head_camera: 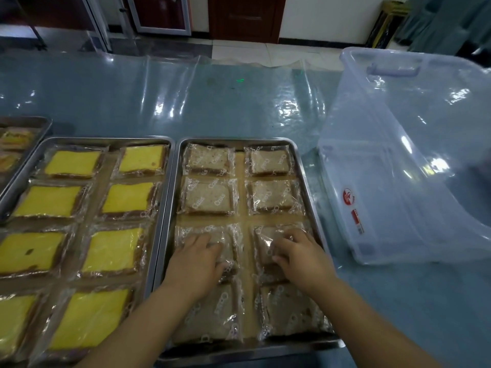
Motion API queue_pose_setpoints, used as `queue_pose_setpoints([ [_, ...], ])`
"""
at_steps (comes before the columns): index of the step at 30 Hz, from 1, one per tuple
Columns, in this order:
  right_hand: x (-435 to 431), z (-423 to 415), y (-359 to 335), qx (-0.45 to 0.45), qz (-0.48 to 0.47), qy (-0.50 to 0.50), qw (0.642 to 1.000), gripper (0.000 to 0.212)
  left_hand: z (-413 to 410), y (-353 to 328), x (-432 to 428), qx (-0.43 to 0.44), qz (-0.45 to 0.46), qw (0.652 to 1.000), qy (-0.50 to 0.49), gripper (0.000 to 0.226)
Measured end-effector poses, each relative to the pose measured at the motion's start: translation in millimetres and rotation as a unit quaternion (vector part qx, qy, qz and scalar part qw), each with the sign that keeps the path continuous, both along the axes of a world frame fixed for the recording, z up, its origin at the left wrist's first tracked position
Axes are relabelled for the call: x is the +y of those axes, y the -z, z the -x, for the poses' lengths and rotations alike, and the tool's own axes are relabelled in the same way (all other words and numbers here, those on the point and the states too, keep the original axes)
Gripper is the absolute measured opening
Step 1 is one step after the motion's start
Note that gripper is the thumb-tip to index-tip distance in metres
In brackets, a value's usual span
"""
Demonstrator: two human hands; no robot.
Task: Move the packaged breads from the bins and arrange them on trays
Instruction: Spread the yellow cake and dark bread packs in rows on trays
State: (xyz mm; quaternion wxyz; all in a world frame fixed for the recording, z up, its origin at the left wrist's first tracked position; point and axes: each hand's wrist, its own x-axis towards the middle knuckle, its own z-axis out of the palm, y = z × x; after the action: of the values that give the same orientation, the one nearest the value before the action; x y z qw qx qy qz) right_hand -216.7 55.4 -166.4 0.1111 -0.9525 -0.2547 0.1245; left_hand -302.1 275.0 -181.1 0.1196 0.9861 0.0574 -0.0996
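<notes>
So both my hands are palm-down in the right-hand tray. My left hand presses on the third-row pack of brown bread in the left column, and my right hand rests on the third-row pack beside it. Fingers are loosely spread and a bit bent, lying on top of the wrappers, not wrapped round anything. That tray holds eight brown packs, two columns of four. The tray touching it on the left has the yellow cake slices (same two-by-four layout). The clear plastic bin sits just right of my tray on the film-covered surface.
</notes>
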Motion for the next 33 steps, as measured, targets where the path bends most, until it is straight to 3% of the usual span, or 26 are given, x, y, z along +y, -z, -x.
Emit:
queue_pose_setpoints([
  [10,0,1,-1,-0.014,-0.029,0.020,0.999,0.019,3,-4,7,-0.037,0.033,0.999,0.008,0.047],
  [15,-16,31,-1,-0.050,-0.033,0.029,0.998,0.038,33,-8,1,-0.063,0.038,0.997,0.015,0.045],
  [19,-24,61,2,-0.071,-0.045,0.057,0.995,0.037,60,-9,-6,-0.098,0.034,0.994,0.025,0.042],
  [25,-28,87,13,-0.023,0.014,0.063,0.998,0.049,86,6,-10,-0.047,0.017,0.998,0.041,0.052],
  [33,-33,95,13,0.013,0.020,0.046,0.999,0.051,95,13,-26,-0.064,0.031,0.997,0.016,0.051],
])
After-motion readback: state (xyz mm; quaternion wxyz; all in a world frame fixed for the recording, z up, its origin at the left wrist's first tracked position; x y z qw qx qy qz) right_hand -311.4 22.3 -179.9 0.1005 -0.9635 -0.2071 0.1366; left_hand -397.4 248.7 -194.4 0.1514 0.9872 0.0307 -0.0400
